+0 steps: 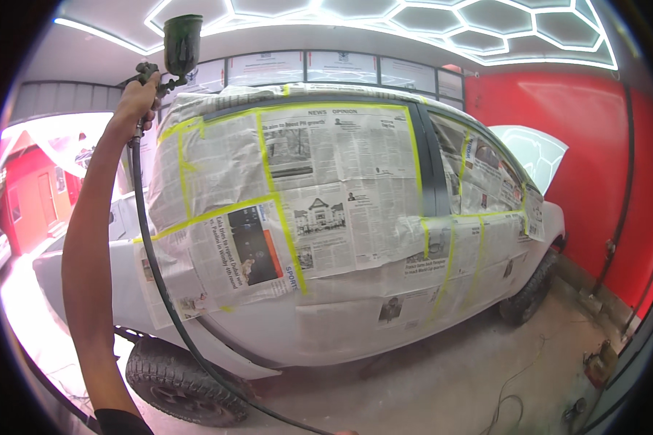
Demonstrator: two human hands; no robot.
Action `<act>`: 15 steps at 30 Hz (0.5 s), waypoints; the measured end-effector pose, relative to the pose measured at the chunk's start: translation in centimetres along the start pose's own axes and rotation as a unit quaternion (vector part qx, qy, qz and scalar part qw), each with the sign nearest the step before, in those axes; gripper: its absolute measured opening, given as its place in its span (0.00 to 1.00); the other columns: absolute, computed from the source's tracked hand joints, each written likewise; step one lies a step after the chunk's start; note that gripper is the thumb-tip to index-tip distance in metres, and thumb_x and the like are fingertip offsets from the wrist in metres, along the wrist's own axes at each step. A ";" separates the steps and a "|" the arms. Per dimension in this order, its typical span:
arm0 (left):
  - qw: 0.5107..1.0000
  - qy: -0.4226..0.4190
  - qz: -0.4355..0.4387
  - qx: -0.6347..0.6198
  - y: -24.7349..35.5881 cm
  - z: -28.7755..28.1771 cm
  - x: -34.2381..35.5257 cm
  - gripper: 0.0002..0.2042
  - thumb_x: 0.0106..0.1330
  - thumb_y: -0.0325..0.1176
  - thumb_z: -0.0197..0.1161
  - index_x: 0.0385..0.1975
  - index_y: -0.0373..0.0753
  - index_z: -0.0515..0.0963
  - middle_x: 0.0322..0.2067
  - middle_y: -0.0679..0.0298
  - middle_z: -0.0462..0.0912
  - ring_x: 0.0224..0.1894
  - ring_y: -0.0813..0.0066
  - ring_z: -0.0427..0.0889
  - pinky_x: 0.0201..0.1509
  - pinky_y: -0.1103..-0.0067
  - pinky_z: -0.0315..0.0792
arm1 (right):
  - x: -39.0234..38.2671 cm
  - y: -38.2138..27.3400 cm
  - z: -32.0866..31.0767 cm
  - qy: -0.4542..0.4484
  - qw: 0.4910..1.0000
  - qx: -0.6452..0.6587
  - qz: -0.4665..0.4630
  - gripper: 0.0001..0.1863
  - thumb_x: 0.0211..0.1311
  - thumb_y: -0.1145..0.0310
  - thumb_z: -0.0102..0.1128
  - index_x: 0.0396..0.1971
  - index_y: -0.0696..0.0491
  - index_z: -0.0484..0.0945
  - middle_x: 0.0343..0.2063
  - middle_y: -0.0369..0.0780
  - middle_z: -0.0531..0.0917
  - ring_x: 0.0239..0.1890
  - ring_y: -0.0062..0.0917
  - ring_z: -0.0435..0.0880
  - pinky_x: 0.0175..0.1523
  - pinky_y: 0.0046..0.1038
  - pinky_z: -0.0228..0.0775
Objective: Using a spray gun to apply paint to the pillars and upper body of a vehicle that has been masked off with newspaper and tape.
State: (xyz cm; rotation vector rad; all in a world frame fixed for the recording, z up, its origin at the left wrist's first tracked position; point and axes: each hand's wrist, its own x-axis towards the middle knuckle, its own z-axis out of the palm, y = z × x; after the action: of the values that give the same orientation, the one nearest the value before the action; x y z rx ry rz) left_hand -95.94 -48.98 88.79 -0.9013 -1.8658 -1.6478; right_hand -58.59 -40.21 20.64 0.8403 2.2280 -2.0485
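Observation:
My left hand [139,101] is raised at the upper left, closed around the grip of a spray gun [148,71]. A dark green paint cup [183,43] sits upright on top of the gun. From the grip's lower end a dark air hose [151,243] hangs down and curves to the bottom edge. Beside that hose, a sliver of skin, seemingly my right hand [346,433], just shows; its fingers are hidden. The gun is near the rear roof of a pale pickup truck [268,341], whose side is masked with newspaper [341,210] and yellow tape [283,243].
The rear wheel [185,384] and front wheel [533,293] stand on a dusty floor [428,377]. At right are a red wall [537,101] and a raised white panel [533,156]. A thin cord [511,399] lies near small equipment [597,362]. Hexagonal lights [442,25] hang overhead.

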 end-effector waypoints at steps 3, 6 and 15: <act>1.000 -0.013 -0.005 -0.022 0.9 2.5 0.1 0.20 0.69 0.50 0.49 0.29 0.36 0.67 0.21 0.65 0.69 0.12 0.81 0.64 0.10 0.80 0.60 | 0.2 1.7 -1.9 0.038 0.999 -0.031 -0.006 0.15 0.60 0.59 0.62 0.37 0.57 0.81 0.28 0.35 0.81 0.31 0.20 0.74 0.37 0.29 0.68; 0.999 -0.020 -0.006 -0.031 1.7 6.5 0.1 0.19 0.69 0.49 0.50 0.30 0.36 0.67 0.21 0.66 0.68 0.12 0.83 0.63 0.09 0.81 0.60 | 0.1 2.5 -4.4 0.036 0.999 0.021 -0.008 0.17 0.60 0.58 0.62 0.40 0.58 0.81 0.30 0.36 0.83 0.33 0.20 0.76 0.40 0.30 0.70; 0.995 -0.057 -0.022 -0.076 6.5 16.7 -1.8 0.18 0.70 0.48 0.49 0.32 0.37 0.68 0.21 0.67 0.68 0.12 0.85 0.62 0.09 0.83 0.58 | -0.3 5.1 -13.1 0.128 0.991 -0.019 -0.026 0.13 0.56 0.63 0.62 0.36 0.56 0.82 0.27 0.34 0.82 0.30 0.19 0.76 0.37 0.27 0.70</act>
State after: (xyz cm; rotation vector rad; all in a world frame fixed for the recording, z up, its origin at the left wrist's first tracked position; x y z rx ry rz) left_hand -88.81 -32.39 89.27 -1.0443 -1.8666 -1.8194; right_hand -51.81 -28.22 17.97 1.1116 2.4306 -2.0159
